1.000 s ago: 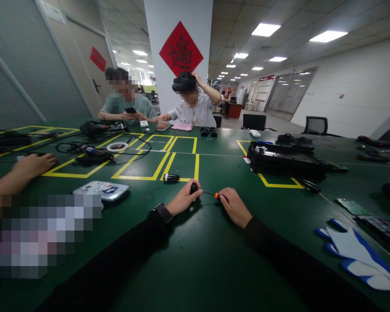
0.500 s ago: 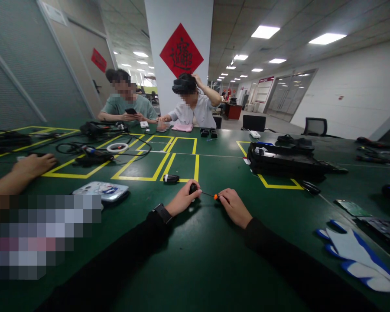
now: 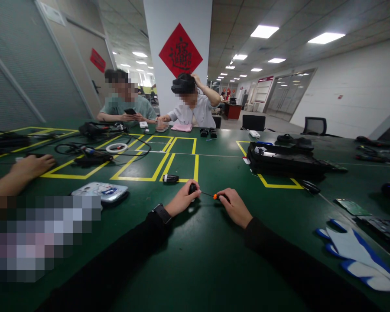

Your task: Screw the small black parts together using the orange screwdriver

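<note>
My right hand is closed around the handle of a screwdriver, which has an orange collar and a thin dark shaft pointing left. The shaft's tip reaches a small black rounded part pinched in my left hand. Fingers cover much of that part, so its exact kind and the point of contact are hidden. Just beyond my left hand, a black cylinder with a white band lies on its side on the green table.
Left of me are a decorated case, tangled black cables and a co-worker's hand. A black housing, green circuit board and white-blue gloves lie to the right. Two people sit across the table.
Both hands stay in place. The fingers of my right hand shift slightly on the screwdriver handle, exposing more of it. The black part in my left hand stays put.
</note>
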`<state>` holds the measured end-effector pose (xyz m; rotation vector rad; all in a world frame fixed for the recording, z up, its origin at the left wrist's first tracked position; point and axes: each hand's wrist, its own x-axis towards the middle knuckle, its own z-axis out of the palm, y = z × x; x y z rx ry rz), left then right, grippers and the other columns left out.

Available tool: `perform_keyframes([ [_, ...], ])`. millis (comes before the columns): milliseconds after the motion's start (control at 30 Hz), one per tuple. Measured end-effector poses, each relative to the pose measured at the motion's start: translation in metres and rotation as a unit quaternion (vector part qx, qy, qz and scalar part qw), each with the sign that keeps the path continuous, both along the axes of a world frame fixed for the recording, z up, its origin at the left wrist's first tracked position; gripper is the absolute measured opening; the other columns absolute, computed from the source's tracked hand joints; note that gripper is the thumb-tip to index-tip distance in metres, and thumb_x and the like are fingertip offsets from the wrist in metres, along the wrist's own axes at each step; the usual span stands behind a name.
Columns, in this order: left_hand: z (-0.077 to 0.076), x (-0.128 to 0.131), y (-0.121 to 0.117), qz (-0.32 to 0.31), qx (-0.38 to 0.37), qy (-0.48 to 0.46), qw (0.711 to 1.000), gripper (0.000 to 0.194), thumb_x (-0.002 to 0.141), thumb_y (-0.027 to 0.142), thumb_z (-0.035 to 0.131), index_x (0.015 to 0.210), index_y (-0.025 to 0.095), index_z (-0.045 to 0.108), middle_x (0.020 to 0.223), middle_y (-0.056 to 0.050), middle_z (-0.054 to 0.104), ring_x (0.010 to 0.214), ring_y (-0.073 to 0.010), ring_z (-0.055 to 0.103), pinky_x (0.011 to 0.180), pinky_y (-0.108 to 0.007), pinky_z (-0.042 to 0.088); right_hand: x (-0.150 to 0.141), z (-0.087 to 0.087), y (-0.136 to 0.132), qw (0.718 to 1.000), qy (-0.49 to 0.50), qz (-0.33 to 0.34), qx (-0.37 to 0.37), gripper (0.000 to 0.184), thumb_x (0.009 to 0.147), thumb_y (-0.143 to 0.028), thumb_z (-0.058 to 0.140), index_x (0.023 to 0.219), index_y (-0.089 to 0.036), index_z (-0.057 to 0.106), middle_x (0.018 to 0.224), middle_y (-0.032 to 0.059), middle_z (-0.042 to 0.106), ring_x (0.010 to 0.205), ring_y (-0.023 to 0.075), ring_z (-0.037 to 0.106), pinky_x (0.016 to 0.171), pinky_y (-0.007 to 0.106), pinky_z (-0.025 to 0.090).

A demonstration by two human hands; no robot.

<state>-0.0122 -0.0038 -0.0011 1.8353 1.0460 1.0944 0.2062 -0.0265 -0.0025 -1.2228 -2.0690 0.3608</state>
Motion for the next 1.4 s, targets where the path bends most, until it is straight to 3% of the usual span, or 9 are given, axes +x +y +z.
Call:
perform_keyframes([
  [100, 0.0004, 0.0005, 0.0000, -0.002, -0.007, -0.003, 1.000, 0.017, 0.078, 0.033, 0.050, 0.090, 0.019, 0.048, 0.078, 0.001, 0.054, 0.070, -0.0121, 0.052, 0.066, -0.025, 0.042, 0.0008, -0.0008, 0.0015, 1.000, -0.016, 0.013, 0.007, 0.020, 0.087, -0.020, 0.040, 0.084, -0.017, 0.060, 0.086, 0.0057, 0.057, 0.086, 0.0177, 0.049, 0.082, 0.034, 0.037],
  [233, 0.0023, 0.0012, -0.0014, 0.002, -0.020, -0.004, 1.000, 0.019, 0.077, 0.033, 0.051, 0.090, 0.019, 0.047, 0.079, 0.001, 0.055, 0.070, -0.0123, 0.052, 0.064, -0.024, 0.041, 0.0017, -0.0009, 0.0005, 1.000, 0.004, 0.013, 0.010, 0.011, 0.081, -0.018, 0.049, 0.089, -0.018, 0.057, 0.089, 0.0052, 0.055, 0.087, 0.0181, 0.048, 0.079, 0.033, 0.039],
  [367, 0.0041, 0.0013, -0.0024, 0.000, -0.014, 0.000, 1.000, 0.018, 0.077, 0.032, 0.051, 0.089, 0.019, 0.048, 0.079, 0.001, 0.055, 0.070, -0.0124, 0.052, 0.064, -0.024, 0.042, 0.0007, -0.0008, -0.0011, 1.000, 0.019, 0.015, 0.007, 0.016, 0.075, -0.017, 0.056, 0.090, -0.019, 0.054, 0.091, 0.0044, 0.055, 0.087, 0.0184, 0.049, 0.078, 0.033, 0.039],
  [500, 0.0040, 0.0012, -0.0019, 0.002, -0.011, 0.000, 1.000, 0.017, 0.077, 0.031, 0.052, 0.089, 0.019, 0.048, 0.079, 0.001, 0.055, 0.070, -0.0124, 0.052, 0.065, -0.024, 0.042, 0.0000, -0.0005, -0.0013, 1.000, 0.015, 0.006, 0.000, 0.020, 0.081, -0.023, 0.050, 0.101, -0.019, 0.053, 0.097, 0.0058, 0.056, 0.091, 0.0184, 0.049, 0.082, 0.034, 0.038],
  [667, 0.0037, 0.0010, -0.0014, -0.001, -0.006, -0.001, 1.000, 0.016, 0.077, 0.030, 0.052, 0.088, 0.019, 0.048, 0.080, 0.001, 0.054, 0.072, -0.0124, 0.052, 0.067, -0.024, 0.041, 0.0008, -0.0008, 0.0009, 1.000, -0.012, 0.018, 0.007, 0.022, 0.088, -0.019, 0.037, 0.087, -0.018, 0.059, 0.089, 0.0054, 0.056, 0.088, 0.0174, 0.048, 0.083, 0.033, 0.037],
  [933, 0.0035, 0.0007, -0.0019, -0.014, -0.019, -0.006, 1.000, 0.019, 0.077, 0.032, 0.052, 0.090, 0.019, 0.046, 0.080, 0.001, 0.051, 0.067, -0.0112, 0.050, 0.060, -0.023, 0.041, 0.0015, 0.0008, -0.0007, 1.000, 0.002, 0.011, 0.016, 0.011, 0.081, -0.017, 0.049, 0.090, -0.018, 0.056, 0.090, 0.0050, 0.055, 0.089, 0.0183, 0.047, 0.081, 0.033, 0.038],
  [1133, 0.0037, 0.0013, -0.0026, -0.015, -0.021, 0.004, 1.000, 0.019, 0.078, 0.034, 0.050, 0.089, 0.019, 0.046, 0.081, 0.001, 0.050, 0.069, -0.0112, 0.048, 0.059, -0.022, 0.040, 0.0014, -0.0011, -0.0019, 1.000, 0.028, 0.003, -0.003, 0.019, 0.075, -0.017, 0.057, 0.093, -0.019, 0.052, 0.093, 0.0041, 0.054, 0.087, 0.0173, 0.048, 0.078, 0.031, 0.040],
  [1267, 0.0035, 0.0014, -0.0017, -0.005, -0.017, 0.013, 1.000, 0.018, 0.078, 0.034, 0.051, 0.088, 0.019, 0.046, 0.079, 0.002, 0.051, 0.069, -0.0111, 0.049, 0.061, -0.022, 0.040, 0.0009, -0.0018, -0.0012, 0.999, 0.033, -0.008, -0.015, 0.019, 0.082, -0.023, 0.050, 0.100, -0.019, 0.053, 0.096, 0.0057, 0.055, 0.091, 0.0175, 0.049, 0.081, 0.032, 0.039],
  [1400, 0.0046, 0.0016, -0.0020, -0.005, -0.008, 0.010, 1.000, 0.018, 0.078, 0.033, 0.051, 0.088, 0.019, 0.047, 0.080, 0.002, 0.051, 0.071, -0.0111, 0.049, 0.065, -0.022, 0.040, 0.0013, -0.0010, 0.0000, 1.000, 0.005, 0.002, -0.007, 0.020, 0.088, -0.023, 0.039, 0.088, -0.018, 0.059, 0.087, 0.0052, 0.057, 0.088, 0.0172, 0.049, 0.081, 0.033, 0.038],
])
